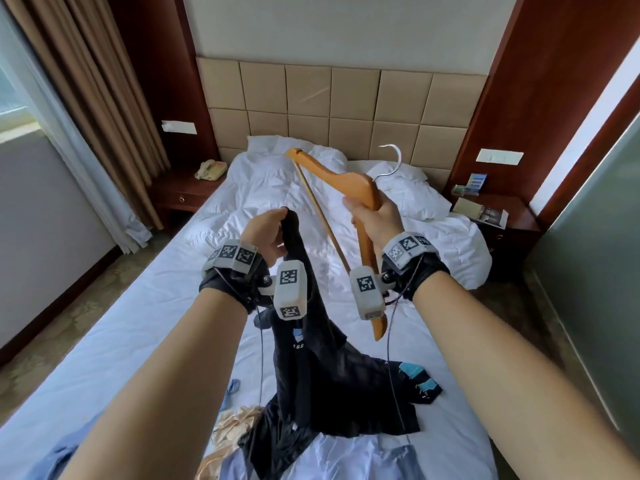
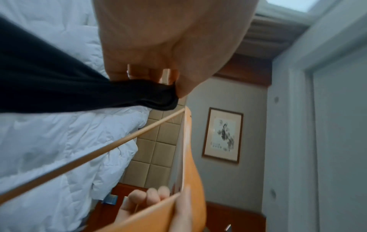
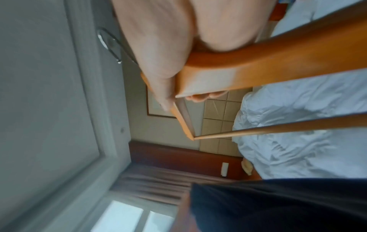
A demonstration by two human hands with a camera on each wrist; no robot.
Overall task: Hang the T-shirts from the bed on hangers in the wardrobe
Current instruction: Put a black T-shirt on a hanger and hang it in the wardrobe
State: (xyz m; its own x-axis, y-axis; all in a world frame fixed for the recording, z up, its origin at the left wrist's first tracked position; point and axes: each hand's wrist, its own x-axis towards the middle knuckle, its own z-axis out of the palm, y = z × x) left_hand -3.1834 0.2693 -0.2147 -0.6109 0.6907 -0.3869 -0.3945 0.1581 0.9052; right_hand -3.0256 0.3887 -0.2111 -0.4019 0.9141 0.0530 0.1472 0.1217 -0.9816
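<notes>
A black T-shirt hangs from my left hand, which pinches its upper edge above the bed; its lower part lies crumpled on the sheet. The same dark cloth fills the left of the left wrist view, and the shirt shows low in the right wrist view. My right hand grips a wooden hanger near its middle, held tilted, its metal hook pointing toward the headboard. The hanger's arm and thin bar cross the right wrist view; the bar also crosses the left wrist view.
The white bed carries a rumpled duvet and pillows. More clothes lie at its near end. Nightstands stand at both sides, the left with a phone. Curtains hang left; a grey panel stands right.
</notes>
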